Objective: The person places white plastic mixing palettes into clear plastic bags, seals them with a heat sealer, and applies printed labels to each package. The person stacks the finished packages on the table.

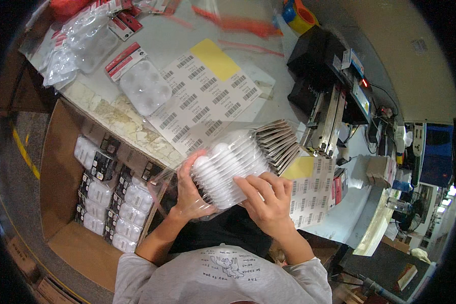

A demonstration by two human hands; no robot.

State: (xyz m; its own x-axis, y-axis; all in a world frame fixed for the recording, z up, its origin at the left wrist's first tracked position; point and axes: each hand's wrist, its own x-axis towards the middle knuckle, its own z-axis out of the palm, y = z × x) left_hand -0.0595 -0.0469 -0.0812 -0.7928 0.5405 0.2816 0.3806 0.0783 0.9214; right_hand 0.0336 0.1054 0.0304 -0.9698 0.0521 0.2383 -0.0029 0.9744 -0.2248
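Observation:
In front of my body, both hands hold a clear plastic bag with a stack of white moulded plastic packs (228, 167), whose header cards (281, 147) fan out at the far right end. My left hand (187, 190) is wrapped around the stack's left end through the film. On the near right side my right hand (266, 202) grips the stack, its index finger lying against the white edges. A single carded white pack (144, 88) with a red header lies on the table beyond, beside a barcode label sheet (202, 96).
At my left, an open cardboard box (61, 202) holds rows of bagged packs. More carded packs (88, 43) pile at the far left of the table. A black label machine (321, 66) stands right of the sheets. Another label sheet (311, 195) lies near my right hand.

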